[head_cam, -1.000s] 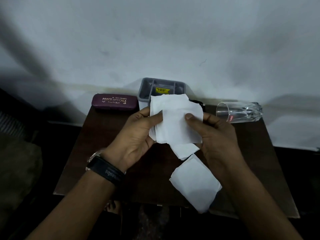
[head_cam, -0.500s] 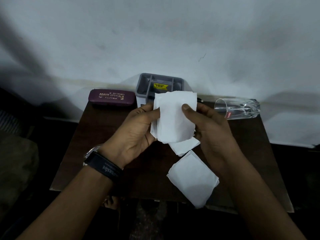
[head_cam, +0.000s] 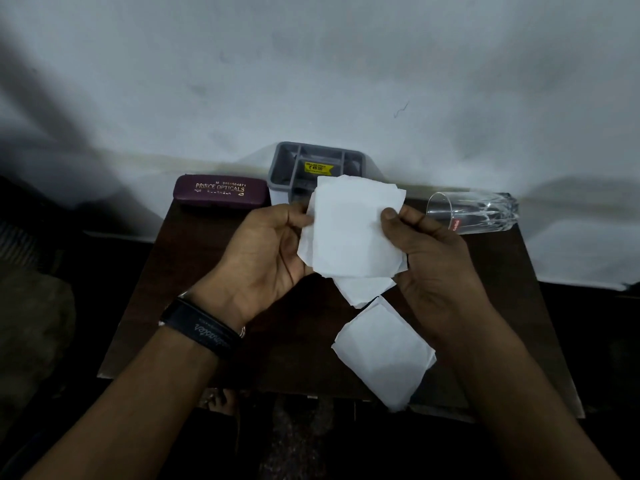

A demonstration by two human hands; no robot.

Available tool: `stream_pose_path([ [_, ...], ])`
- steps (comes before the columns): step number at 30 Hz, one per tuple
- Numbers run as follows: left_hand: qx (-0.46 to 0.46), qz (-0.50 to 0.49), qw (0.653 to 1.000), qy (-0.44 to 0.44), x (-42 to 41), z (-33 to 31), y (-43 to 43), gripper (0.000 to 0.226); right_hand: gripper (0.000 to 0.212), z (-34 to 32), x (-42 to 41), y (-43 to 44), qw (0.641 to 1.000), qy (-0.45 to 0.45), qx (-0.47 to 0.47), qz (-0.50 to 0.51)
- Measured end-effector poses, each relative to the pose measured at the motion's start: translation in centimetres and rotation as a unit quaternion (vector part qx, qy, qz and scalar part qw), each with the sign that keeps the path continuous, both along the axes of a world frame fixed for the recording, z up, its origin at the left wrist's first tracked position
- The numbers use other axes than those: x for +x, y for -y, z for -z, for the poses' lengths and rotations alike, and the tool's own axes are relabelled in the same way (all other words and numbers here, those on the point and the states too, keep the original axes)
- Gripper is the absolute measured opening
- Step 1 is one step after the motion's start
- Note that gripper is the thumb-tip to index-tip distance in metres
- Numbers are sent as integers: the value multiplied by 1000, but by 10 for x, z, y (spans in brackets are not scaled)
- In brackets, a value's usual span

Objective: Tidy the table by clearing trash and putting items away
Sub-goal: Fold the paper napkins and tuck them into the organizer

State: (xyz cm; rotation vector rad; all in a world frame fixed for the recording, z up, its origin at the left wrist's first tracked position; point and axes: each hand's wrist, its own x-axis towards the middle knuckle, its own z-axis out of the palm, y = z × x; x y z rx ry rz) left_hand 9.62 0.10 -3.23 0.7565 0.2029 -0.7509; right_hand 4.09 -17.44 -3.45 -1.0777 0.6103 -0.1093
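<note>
Both hands hold a stack of white paper pieces (head_cam: 353, 230) above the middle of the dark wooden table (head_cam: 166, 292). My left hand (head_cam: 263, 251) pinches the stack's left edge, and my right hand (head_cam: 436, 261) grips its right edge with the thumb on top. A smaller white scrap (head_cam: 363, 289) shows just below the held stack; I cannot tell if it lies on the table or hangs from it. A larger white paper piece (head_cam: 381, 351) lies on the table near the front edge.
A maroon spectacle case (head_cam: 221, 194) lies at the table's back left. A grey compartment tray (head_cam: 287, 168) with a yellow sticker stands at the back middle against the white wall. A clear drinking glass (head_cam: 474, 213) lies on its side at the back right.
The held paper pieces have been drawn together into a tighter stack between both hands. The hands stay over the table's middle; the paper near the front edge has not moved.
</note>
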Motion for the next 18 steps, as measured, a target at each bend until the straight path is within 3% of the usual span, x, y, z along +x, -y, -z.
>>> stream_pose_path([
  [5,-36,32,999,19,-3,-1,1,56,17,1,3,2,991,5,129,-38],
  [8,82,-13,991,107,-6,2,10,48,17,3,4,1,988,11,144,-47],
  [12,200,-113,932,279,-7,13,12,60,19,5,3,2,996,21,90,-18],
  [15,255,-105,873,402,-6,17,10,47,21,5,3,4,996,15,85,-3],
  [18,301,-95,841,439,-8,18,11,33,20,4,3,5,998,8,66,5],
])
